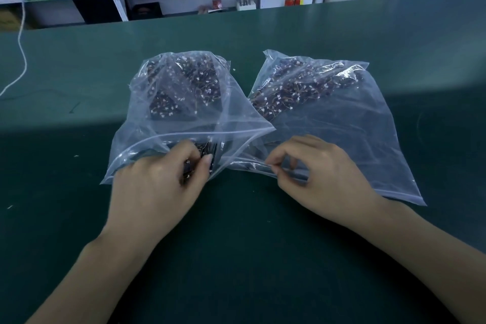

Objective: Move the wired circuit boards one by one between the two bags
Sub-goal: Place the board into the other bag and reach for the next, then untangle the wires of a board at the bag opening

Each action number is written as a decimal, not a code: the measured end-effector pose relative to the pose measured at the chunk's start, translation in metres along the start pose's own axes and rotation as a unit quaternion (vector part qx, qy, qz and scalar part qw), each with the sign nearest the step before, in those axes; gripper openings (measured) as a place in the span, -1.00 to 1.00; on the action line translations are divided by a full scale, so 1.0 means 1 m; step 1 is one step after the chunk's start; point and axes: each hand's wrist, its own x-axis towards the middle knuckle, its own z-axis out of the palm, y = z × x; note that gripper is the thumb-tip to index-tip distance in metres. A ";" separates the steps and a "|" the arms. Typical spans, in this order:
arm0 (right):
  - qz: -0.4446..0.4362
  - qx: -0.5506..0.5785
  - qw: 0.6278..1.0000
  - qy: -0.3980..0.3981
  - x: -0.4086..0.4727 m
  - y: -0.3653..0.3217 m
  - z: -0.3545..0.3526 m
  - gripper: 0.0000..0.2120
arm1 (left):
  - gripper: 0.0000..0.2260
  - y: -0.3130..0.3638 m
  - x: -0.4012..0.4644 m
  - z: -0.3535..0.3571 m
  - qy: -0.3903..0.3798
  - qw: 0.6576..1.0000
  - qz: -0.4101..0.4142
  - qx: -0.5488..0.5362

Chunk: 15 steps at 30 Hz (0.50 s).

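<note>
Left hand: your left hand (pixel 157 181) sits at the near mouth of the left bag (pixel 181 123), fingers curled round a wired circuit board (pixel 196 163).
Right hand: your right hand (pixel 315 173) pinches the near rim of the right bag (pixel 342 134) between thumb and forefinger.
Boards: dark heaps lie in both bags' far halves.
Bags: side by side on the green table (pixel 79 139), overlapping between your hands.

two clear bags (pixel 184 92), two hands (pixel 155 187), many boards (pixel 202 79)
</note>
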 end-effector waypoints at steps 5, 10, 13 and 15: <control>0.012 0.008 1.000 -0.002 0.000 -0.002 -0.001 -0.82 | -0.84 -0.012 0.002 -0.003 -0.037 0.998 -0.050 0.026; 0.007 0.016 1.000 0.017 -0.001 -0.003 0.000 -0.83 | -0.85 -0.012 0.001 -0.002 -0.051 0.998 -0.038 0.014; -0.002 0.022 0.999 0.030 0.000 -0.003 0.001 -0.82 | -0.83 -0.007 0.003 -0.006 -0.015 0.999 -0.032 0.001; -0.008 0.032 0.999 0.039 -0.001 -0.003 0.002 -0.82 | -0.82 -0.002 0.004 -0.009 0.015 1.000 -0.025 -0.009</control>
